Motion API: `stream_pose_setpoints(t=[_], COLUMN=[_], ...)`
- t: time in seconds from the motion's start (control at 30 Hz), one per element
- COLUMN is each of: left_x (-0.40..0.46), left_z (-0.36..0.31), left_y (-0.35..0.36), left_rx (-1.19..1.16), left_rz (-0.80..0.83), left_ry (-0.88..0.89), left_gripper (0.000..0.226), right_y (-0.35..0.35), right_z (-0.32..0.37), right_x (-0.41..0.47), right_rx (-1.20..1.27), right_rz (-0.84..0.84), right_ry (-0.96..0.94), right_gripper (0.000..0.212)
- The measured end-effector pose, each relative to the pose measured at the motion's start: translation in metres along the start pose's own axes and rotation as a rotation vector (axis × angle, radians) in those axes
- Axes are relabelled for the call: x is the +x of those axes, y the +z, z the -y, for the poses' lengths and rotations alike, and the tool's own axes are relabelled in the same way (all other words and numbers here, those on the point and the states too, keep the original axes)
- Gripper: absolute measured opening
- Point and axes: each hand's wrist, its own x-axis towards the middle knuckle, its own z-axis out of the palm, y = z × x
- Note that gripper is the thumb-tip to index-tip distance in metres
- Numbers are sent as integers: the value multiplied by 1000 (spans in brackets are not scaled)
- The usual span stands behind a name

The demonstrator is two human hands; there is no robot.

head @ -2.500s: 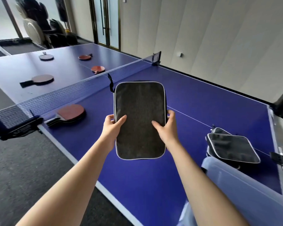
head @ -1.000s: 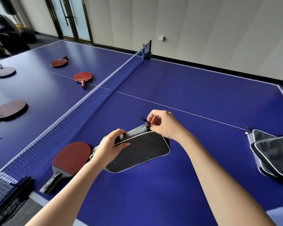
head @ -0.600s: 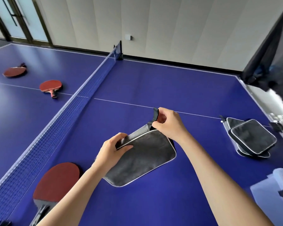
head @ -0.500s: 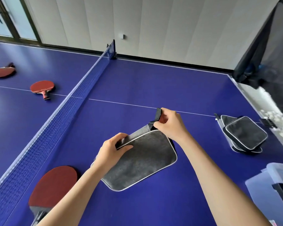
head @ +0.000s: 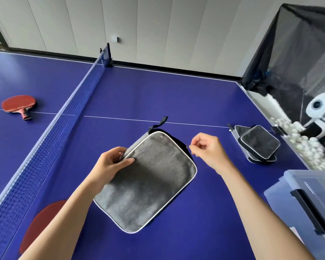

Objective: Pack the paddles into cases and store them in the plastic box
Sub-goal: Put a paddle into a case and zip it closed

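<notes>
Since the frame half a second back, the right hand (head: 207, 151) has left the black strap (head: 162, 121) at the case's far corner and moved along the right edge, where its thumb and forefinger now pinch what looks like the small zipper pull; the pull itself is too small to make out clearly. The grey case (head: 146, 182) with its pale piping lies flat on the blue counter (head: 176, 91), turned at an angle, its strap loose and pointing away toward the white centre line. The left hand (head: 111, 163) grips the case's left edge near the far corner, thumb on top and fingers curled round the side. A red paddle (head: 39, 224) lies on the counter just beside the net (head: 51, 136), partly hidden under the left forearm, and another red paddle (head: 19, 105) rests beyond the net. To the right, a stack of dark cases (head: 257, 145) sits near the counter's edge, and the clear plastic box (head: 311, 199) with a black latch stands at the lower right. White balls (head: 306, 145) fill a tray beside a white ball machine (head: 321, 109).
</notes>
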Motion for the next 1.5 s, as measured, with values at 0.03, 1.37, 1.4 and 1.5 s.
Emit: stream_pose_setpoints(t=[0.03, 1.37, 1.4, 1.5], left_x=[0, 12, 11, 9], left_z=[-1, -3, -2, -1], left_y=[-5, 107, 111, 122], left_rx=[-34, -715, -735, -772], left_rz=[-2, -947, -968, -1022], left_ry=[-28, -586, -606, -669], left_gripper=[21, 28, 30, 31], right_y=[1, 69, 73, 87], right_z=[1, -79, -78, -74], right_x=[-1, -134, -136, -142], right_rx=[4, -89, -78, -72], right_rz=[-8, -345, -351, -368], right_ry=[-26, -104, -91, -93], right_gripper=[12, 11, 12, 12])
